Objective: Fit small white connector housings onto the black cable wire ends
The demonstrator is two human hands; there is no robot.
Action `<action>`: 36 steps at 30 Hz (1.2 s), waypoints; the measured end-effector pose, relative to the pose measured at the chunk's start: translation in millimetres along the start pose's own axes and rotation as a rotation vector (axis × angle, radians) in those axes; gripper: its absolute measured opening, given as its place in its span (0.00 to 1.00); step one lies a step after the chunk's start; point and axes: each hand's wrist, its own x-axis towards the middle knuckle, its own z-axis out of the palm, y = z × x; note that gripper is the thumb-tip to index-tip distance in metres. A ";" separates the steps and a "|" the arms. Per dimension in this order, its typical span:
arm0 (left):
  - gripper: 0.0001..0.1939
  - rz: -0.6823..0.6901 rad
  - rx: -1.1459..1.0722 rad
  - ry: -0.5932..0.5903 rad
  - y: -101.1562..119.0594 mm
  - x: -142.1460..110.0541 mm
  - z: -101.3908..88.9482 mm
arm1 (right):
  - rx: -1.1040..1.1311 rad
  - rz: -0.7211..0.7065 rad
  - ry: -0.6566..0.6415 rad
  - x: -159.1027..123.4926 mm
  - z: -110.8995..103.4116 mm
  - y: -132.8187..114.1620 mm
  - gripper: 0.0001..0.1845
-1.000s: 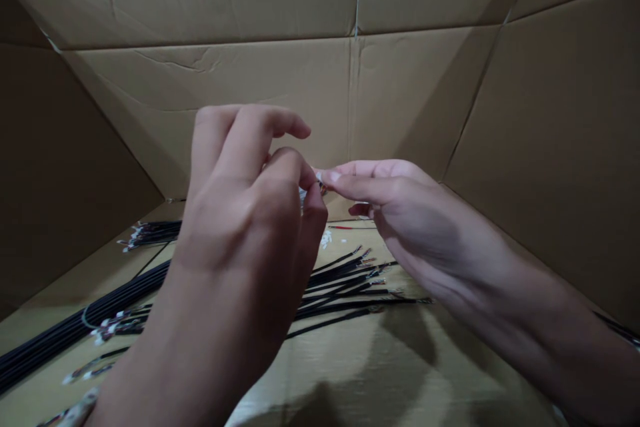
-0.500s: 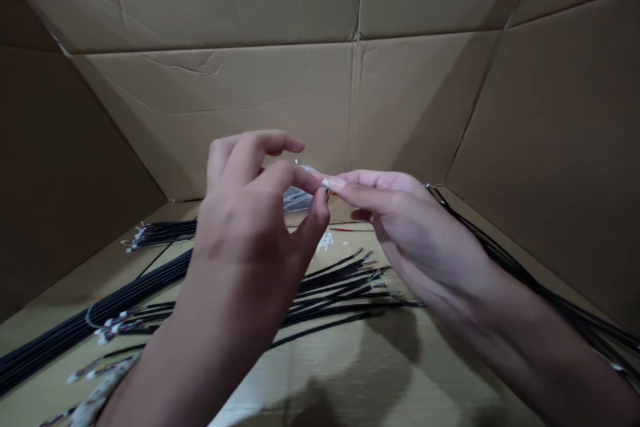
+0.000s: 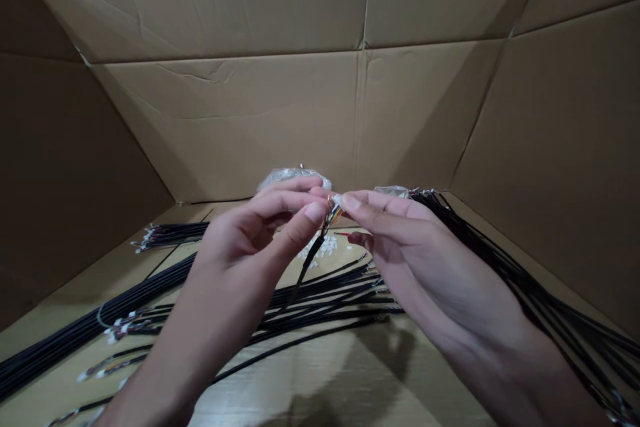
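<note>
A small white connector housing (image 3: 337, 200) is pinched between the thumb and fingers of my right hand (image 3: 420, 247). Thin coloured wires (image 3: 334, 215), yellow and blue among them, run from it into a black cable (image 3: 311, 257) that slants down to the left. My left hand (image 3: 235, 253) closes its thumb and forefinger on the wires at that cable's end, its other fingers stretched out behind. Below the hands lie several black cables (image 3: 330, 293) with bare wire ends to the right. Behind them is a pile of loose white connector housings (image 3: 325, 245).
Cardboard walls (image 3: 225, 107) enclose the work surface on three sides. A tied bundle of black cables (image 3: 135, 293) lies at left, with a smaller bunch (image 3: 175, 234) behind it. More black cables (image 3: 500, 267) run along the right. A clear plastic bag (image 3: 295, 177) sits at the back.
My left hand has lowered and turned, with its raised fingers coming down. The wires and black cable between the hands now show. The view has shifted slightly.
</note>
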 end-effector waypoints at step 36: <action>0.06 0.390 0.106 0.030 -28.5 10.8 -9.4 | -0.141 -0.023 -0.010 -9.3 6.1 7.7 0.06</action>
